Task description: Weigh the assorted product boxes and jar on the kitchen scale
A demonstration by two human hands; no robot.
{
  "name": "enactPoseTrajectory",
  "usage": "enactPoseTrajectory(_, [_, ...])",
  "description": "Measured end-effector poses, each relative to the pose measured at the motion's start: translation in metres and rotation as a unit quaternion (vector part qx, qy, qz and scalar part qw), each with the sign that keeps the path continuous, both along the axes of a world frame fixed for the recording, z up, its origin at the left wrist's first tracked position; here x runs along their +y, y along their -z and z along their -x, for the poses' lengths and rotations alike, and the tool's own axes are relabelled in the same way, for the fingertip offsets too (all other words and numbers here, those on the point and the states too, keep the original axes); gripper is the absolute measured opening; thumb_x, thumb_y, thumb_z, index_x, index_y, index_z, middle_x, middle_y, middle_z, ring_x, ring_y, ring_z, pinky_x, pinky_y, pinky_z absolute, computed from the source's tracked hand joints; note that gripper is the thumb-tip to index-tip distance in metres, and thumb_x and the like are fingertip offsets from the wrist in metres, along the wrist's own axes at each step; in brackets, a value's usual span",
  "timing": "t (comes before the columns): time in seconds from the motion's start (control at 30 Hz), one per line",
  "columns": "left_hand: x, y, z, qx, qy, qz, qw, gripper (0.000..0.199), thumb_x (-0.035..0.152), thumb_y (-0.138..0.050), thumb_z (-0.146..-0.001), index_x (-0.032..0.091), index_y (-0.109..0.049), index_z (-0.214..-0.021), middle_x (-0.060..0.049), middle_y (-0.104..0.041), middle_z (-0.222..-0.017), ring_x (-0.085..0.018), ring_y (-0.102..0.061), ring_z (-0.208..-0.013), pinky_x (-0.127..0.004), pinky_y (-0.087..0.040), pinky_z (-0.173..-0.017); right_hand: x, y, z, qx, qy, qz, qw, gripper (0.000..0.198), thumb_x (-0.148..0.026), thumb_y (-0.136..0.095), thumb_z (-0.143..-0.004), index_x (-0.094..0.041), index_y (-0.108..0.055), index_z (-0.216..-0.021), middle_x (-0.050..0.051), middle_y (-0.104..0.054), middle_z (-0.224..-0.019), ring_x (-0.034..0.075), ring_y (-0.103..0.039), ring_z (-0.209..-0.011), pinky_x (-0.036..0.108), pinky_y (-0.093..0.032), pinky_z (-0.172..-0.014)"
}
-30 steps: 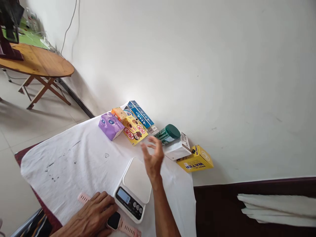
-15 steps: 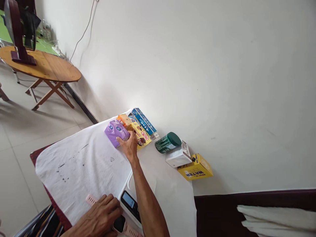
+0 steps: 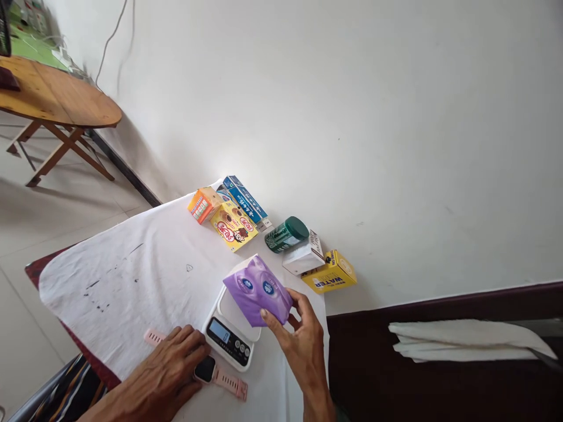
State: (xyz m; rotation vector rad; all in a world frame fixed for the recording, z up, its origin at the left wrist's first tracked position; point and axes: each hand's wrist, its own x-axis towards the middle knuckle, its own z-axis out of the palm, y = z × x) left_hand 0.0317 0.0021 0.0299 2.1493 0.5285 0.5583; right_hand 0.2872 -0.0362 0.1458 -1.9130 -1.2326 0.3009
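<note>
My right hand [image 3: 303,340] is closed on one end of a purple tissue pack [image 3: 258,291], thumb on the near side. The pack is tilted above the white kitchen scale [image 3: 229,337]; whether it touches the plate cannot be told. The scale's display is lit and seems to read 0. Left of the scale, my left hand [image 3: 176,363] lies palm down on the cloth with loosely bent fingers. It covers part of a pink-strapped smartwatch [image 3: 205,369], whose dark face shows beside the fingers.
Near the wall stand an orange box [image 3: 203,205], a yellow snack box [image 3: 234,227], blue boxes [image 3: 246,202], a green canister [image 3: 287,234], a white box [image 3: 304,256] and a yellow WATER box [image 3: 329,272]. A white cloth [image 3: 118,275] covers the table. A wooden folding table [image 3: 65,97] stands at far left.
My right hand has lifted the tissue pack from beside the snack boxes and brought it right and nearer, over the scale. My left hand stays by the smartwatch. The view has shifted slightly right.
</note>
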Motion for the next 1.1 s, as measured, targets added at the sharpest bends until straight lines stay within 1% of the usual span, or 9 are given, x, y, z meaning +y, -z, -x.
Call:
enactPoseTrajectory(0.13, [0.000, -0.001, -0.001, 0.004, -0.004, -0.007, 1.000, 0.026, 0.020, -0.065, -0.096, 0.028, -0.062, -0.121, -0.005, -0.066, -0.122, -0.027, -0.060, -0.110, -0.044, -0.047, -0.096, -0.019, 0.023, 0.000, -0.007, 0.015, 0.013, 1.000, 0.053, -0.049, -0.084, -0.077, -0.027, -0.064, -0.121, 0.008, -0.069, -0.120, 0.029, -0.068, -0.107, 0.045, -0.065, -0.083])
enactPoseTrajectory(0.2, [0.000, 0.000, -0.001, -0.001, -0.007, -0.012, 1.000, 0.027, 0.021, -0.064, -0.097, 0.028, -0.061, -0.122, -0.005, -0.066, -0.123, -0.027, -0.060, -0.111, -0.044, -0.048, -0.097, -0.020, 0.029, 0.001, 0.007, 0.021, 0.006, 1.000, 0.059, -0.049, -0.084, -0.077, -0.028, -0.061, -0.128, 0.009, -0.066, -0.128, 0.030, -0.067, -0.113, 0.045, -0.064, -0.087])
enactPoseTrajectory(0.33, [0.001, 0.002, -0.001, -0.004, -0.009, -0.014, 1.000, 0.034, 0.021, -0.066, -0.096, 0.032, -0.061, -0.128, -0.004, -0.067, -0.125, -0.026, -0.061, -0.112, -0.042, -0.050, -0.097, -0.024, 0.027, -0.003, 0.036, 0.025, 0.007, 0.999, 0.090, -0.049, -0.090, -0.070, -0.031, -0.048, -0.148, 0.013, -0.058, -0.145, 0.034, -0.061, -0.127, 0.047, -0.064, -0.088])
enactPoseTrajectory(0.57, [-0.002, 0.008, -0.003, -0.016, -0.029, -0.040, 0.999, 0.045, 0.016, -0.066, -0.093, 0.034, -0.059, -0.134, -0.002, -0.068, -0.125, -0.025, -0.063, -0.112, -0.041, -0.051, -0.099, -0.026, 0.026, -0.010, 0.038, 0.013, 0.048, 0.998, 0.087, -0.050, -0.089, -0.068, -0.030, -0.054, -0.145, 0.013, -0.063, -0.140, 0.034, -0.066, -0.118, 0.042, -0.063, -0.079])
enactPoseTrajectory(0.67, [-0.004, 0.009, -0.005, -0.019, -0.050, -0.041, 0.998, 0.047, 0.016, -0.066, -0.093, 0.035, -0.057, -0.136, -0.002, -0.068, -0.126, -0.025, -0.062, -0.113, -0.040, -0.050, -0.101, -0.021, 0.032, -0.007, 0.065, 0.010, 0.054, 0.996, 0.081, -0.048, -0.088, -0.071, -0.029, -0.055, -0.143, 0.011, -0.070, -0.129, 0.030, -0.072, -0.103, 0.040, -0.063, -0.076])
enactPoseTrajectory(0.73, [-0.002, 0.008, -0.004, -0.017, -0.034, -0.044, 0.998, 0.049, 0.017, -0.068, -0.093, 0.035, -0.057, -0.137, -0.002, -0.068, -0.126, -0.025, -0.062, -0.113, -0.039, -0.050, -0.100, -0.017, 0.035, -0.006, 0.103, 0.005, 0.045, 0.994, 0.072, -0.046, -0.086, -0.073, -0.028, -0.059, -0.137, 0.010, -0.072, -0.123, 0.028, -0.073, -0.093, 0.038, -0.063, -0.074])
enactPoseTrajectory(0.87, [0.002, 0.004, -0.003, -0.008, -0.009, -0.034, 0.999, 0.039, 0.021, -0.068, -0.095, 0.034, -0.059, -0.131, -0.001, -0.071, -0.122, -0.024, -0.065, -0.106, -0.036, -0.053, -0.093, -0.007, 0.035, -0.016, 0.158, 0.019, -0.002, 0.987, 0.055, -0.047, -0.086, -0.072, -0.025, -0.064, -0.118, 0.008, -0.075, -0.111, 0.028, -0.074, -0.094, 0.038, -0.063, -0.077])
enactPoseTrajectory(1.0, [0.004, 0.001, -0.004, -0.019, -0.026, -0.035, 0.999, 0.039, 0.019, -0.070, -0.092, 0.033, -0.062, -0.128, -0.001, -0.072, -0.119, -0.023, -0.066, -0.104, -0.036, -0.054, -0.091, 0.018, 0.033, -0.045, 0.114, 0.103, -0.060, 0.986, 0.060, -0.052, -0.086, -0.070, -0.022, -0.063, -0.116, 0.009, -0.075, -0.108, 0.027, -0.072, -0.096, 0.038, -0.062, -0.080])
enactPoseTrajectory(1.1, [0.004, -0.002, -0.004, -0.017, -0.027, -0.033, 0.999, 0.036, 0.018, -0.070, -0.091, 0.032, -0.063, -0.123, -0.001, -0.072, -0.117, -0.023, -0.066, -0.101, -0.036, -0.054, -0.090, 0.051, 0.041, -0.075, 0.055, 0.143, -0.061, 0.986, 0.066, -0.059, -0.083, -0.067, -0.020, -0.063, -0.117, 0.011, -0.074, -0.106, 0.027, -0.071, -0.093, 0.038, -0.059, -0.078])
